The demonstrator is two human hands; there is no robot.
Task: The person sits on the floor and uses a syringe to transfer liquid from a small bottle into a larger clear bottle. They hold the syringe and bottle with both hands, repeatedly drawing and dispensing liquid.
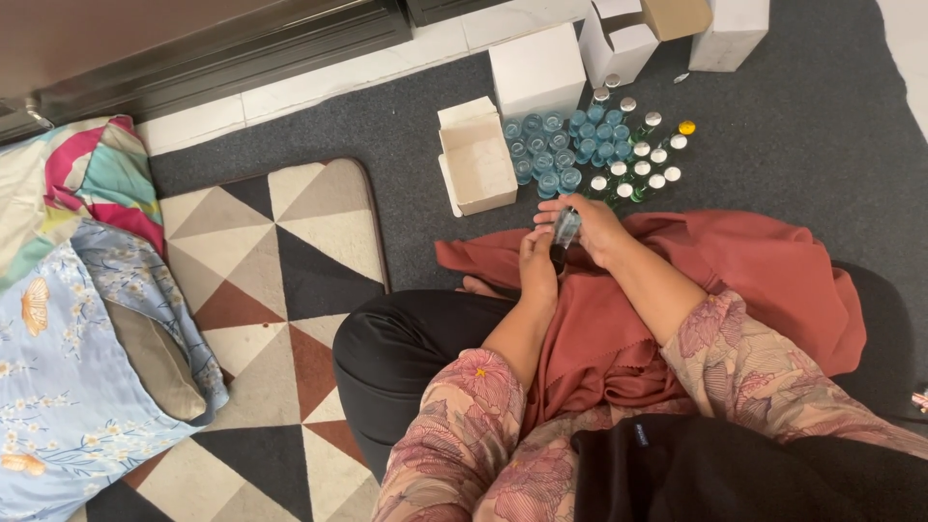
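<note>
Both hands meet over a seated person's lap: the right hand closes around the upper part of a small clear glass bottle, while the left hand grips its dark lower end, the bottle held tilted between them, just above a rust-red cloth spread across the knees. The person sits on dark grey carpet beside a rug of cream, black and brown triangles. Pale floor tiles and a dark sliding-door track run along the top of the view. Folded floral and striped fabrics lie heaped at the left. On the carpet just beyond the hands stands a tight cluster of small blue-tinted bottles, next to green-tinted ones with white caps; one cap is yellow. An open white cardboard box sits beside the cluster, with closed white boxes behind. The held bottle looks transparent and slim; whether it carries a cap cannot be told.
</note>
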